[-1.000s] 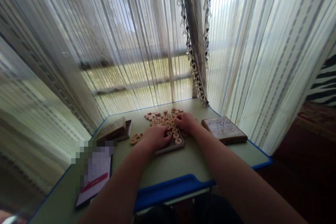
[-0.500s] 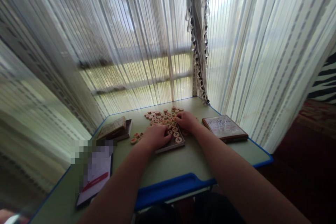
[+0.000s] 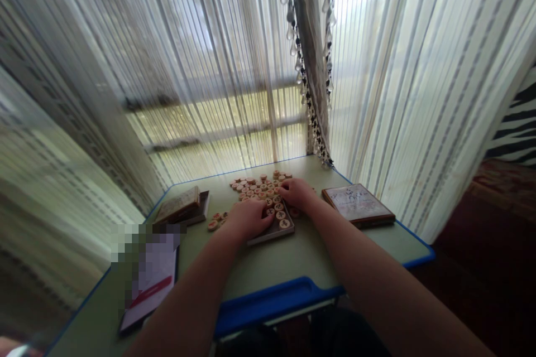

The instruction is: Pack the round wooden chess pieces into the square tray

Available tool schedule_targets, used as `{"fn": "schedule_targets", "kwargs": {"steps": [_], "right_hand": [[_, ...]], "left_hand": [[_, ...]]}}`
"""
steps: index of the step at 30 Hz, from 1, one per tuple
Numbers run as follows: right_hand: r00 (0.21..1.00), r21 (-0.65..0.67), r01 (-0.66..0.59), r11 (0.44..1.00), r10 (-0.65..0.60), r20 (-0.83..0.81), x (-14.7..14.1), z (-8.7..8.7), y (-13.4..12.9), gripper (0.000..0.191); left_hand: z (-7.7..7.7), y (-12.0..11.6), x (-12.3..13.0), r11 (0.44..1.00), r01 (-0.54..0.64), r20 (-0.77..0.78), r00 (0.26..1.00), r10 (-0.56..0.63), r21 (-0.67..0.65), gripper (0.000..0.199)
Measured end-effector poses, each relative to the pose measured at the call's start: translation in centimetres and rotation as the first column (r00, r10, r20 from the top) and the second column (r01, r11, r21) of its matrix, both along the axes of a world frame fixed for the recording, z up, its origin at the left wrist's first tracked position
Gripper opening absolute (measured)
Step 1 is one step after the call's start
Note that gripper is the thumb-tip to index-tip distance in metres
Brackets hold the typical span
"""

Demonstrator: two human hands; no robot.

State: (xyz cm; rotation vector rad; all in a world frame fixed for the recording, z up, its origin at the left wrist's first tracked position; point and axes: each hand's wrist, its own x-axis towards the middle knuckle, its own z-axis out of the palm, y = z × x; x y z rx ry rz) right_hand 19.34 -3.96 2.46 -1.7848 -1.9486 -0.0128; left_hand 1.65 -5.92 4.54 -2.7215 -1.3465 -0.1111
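Observation:
A shallow box tray [image 3: 274,235] on the small table holds round wooden Chinese chess pieces [image 3: 281,215] in rows at its right side. My left hand [image 3: 250,218] lies over the tray's left part, thumb and forefinger apart beside a piece; its other fingers are hidden. At the tray's far right corner my right hand [image 3: 295,194] is closed, its fingertips at a piece [image 3: 277,190]. Behind the tray many loose pieces [image 3: 247,187] are spread and partly stacked. A few more pieces [image 3: 213,225] lie left of my left hand.
A flat box lid [image 3: 355,203] lies at the right. On the left, another lid [image 3: 179,204] rests tilted on an open box [image 3: 204,206]. Nearer, a tablet-like device [image 3: 153,284] lies partly blurred. String curtains [image 3: 226,67] hang behind the table's blue edge [image 3: 285,298].
The view shifts very slightly. Both hands stay in nearly the same place at the tray, and the pieces show no clear movement.

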Motion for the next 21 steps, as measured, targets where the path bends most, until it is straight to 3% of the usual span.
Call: {"fn": "schedule_targets", "kwargs": {"steps": [21], "right_hand": [[1.000, -0.046, 0.002, 0.999, -0.001, 0.022, -0.18, 0.16, -0.12, 0.034]], "left_hand": [[0.47, -0.50, 0.30, 1.000, -0.005, -0.016, 1.000, 0.005, -0.009, 0.038]]}}
